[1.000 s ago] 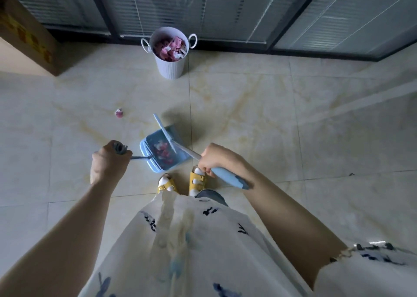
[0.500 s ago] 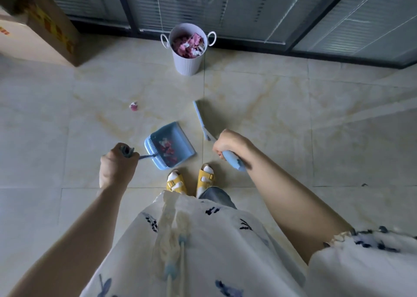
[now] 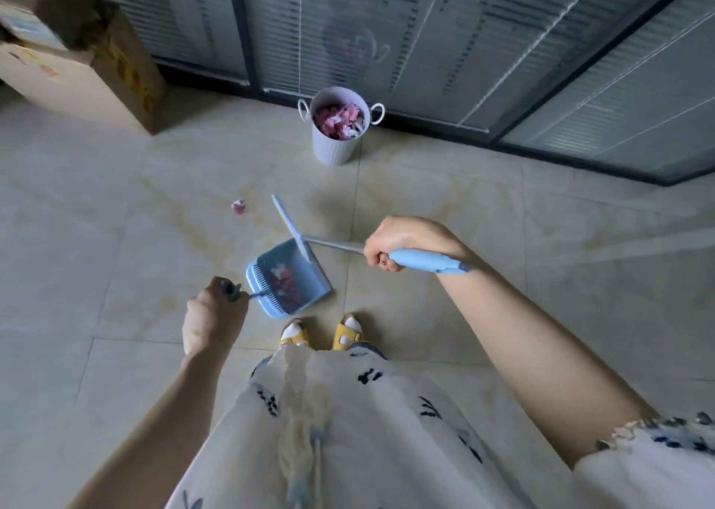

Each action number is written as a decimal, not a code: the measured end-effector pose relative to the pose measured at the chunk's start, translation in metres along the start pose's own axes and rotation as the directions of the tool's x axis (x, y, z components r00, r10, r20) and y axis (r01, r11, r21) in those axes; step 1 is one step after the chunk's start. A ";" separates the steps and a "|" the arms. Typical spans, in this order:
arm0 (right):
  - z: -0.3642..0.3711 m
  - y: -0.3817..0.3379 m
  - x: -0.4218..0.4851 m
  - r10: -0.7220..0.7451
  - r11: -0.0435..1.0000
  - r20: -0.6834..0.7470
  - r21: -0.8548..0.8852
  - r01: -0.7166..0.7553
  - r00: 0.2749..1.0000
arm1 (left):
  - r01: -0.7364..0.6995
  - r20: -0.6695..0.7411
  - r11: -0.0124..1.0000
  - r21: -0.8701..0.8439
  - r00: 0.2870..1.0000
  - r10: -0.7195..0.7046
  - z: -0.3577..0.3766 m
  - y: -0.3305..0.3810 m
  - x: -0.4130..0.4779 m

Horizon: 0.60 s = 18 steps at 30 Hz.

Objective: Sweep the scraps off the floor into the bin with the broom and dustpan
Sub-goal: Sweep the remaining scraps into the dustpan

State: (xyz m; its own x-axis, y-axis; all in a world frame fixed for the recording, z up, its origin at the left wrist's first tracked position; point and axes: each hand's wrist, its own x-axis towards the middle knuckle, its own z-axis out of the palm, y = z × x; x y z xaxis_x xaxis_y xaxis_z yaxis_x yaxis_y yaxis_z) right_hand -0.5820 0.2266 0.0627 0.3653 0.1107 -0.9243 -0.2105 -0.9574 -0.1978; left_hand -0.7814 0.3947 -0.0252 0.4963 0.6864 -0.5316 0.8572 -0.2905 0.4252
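Broom [image 3: 291, 226] now nearer scrap [image 3: 238, 206] (blurred)

Office-like room: glass partitions with blinds [image 3: 425, 44], tiled floor [image 3: 503, 206].

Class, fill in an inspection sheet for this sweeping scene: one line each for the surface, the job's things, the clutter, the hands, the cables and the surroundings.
Surface: pale tiled floor, mostly bare.
Job's things: blue dustpan holds pink and white scraps; broom has its head beside the pan's open edge; white bin stands by the wall, upright, with scraps inside.
Clutter: one pink scrap lies loose on the floor, left of the broom head.
Hands: left hand closed on the dustpan handle; right hand closed on the broom handle.
Cables: nothing seen.
Surroundings: cardboard box at upper left; glass wall with blinds behind the bin; yellow sandals beside the pan.
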 end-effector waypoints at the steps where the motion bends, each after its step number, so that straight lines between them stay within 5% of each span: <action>1: 0.000 -0.008 0.003 -0.019 0.999 -0.040 -0.039 0.017 0.999 | 0.017 -0.016 1.000 -0.026 1.000 -0.017 -0.002 -0.002 0.000; 10: 0.004 -0.083 0.045 -0.143 0.987 -0.266 -0.115 0.116 0.953 | 0.321 -0.182 0.862 -0.392 0.891 -0.415 -0.025 -0.023 0.014; 18: 0.030 -0.150 0.107 -0.264 0.929 -0.260 -0.327 0.173 0.929 | 0.345 -0.206 0.834 -0.431 0.862 -0.463 -0.048 -0.029 0.051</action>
State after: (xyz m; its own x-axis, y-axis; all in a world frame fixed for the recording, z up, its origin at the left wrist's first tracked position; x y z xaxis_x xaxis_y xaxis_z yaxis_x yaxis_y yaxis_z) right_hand -0.5389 0.3902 -0.0163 0.6309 0.2863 -0.7211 0.1641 -0.9576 -0.2367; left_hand -0.7874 0.4702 -0.0294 0.0028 0.8634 -0.5045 0.8264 0.2821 0.4873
